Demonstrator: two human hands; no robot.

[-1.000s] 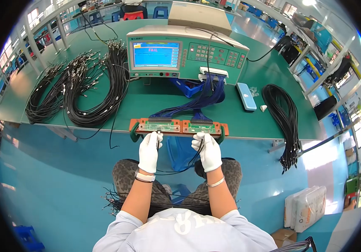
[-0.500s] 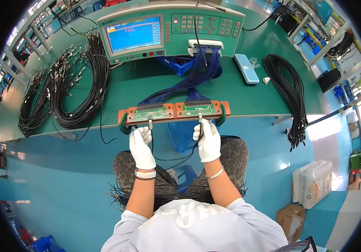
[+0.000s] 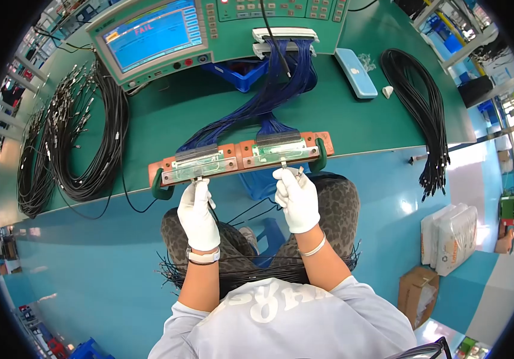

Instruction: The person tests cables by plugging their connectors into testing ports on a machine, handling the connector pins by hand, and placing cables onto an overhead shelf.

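In the head view, an orange test fixture with two green circuit boards under clear covers lies along the table's front edge. My left hand, in a white glove, pinches a small metal cable connector at the left board's front. Gloved likewise, my right hand has its fingers closed just below another connector at the right board. A further metal cable end shows by its index finger. Black cable hangs below and between the hands. Whether the connectors are fully seated cannot be seen.
A green tester with "FAIL" on its screen stands behind, joined to the fixture by blue wires. Cable bundles lie at left and right. Green clamps grip the fixture. More cables lie across the lap.
The view has shifted and turned slightly. My left fingers have come up to the left board's connector, where they were beside it before. A loose metal end now shows at my right hand.
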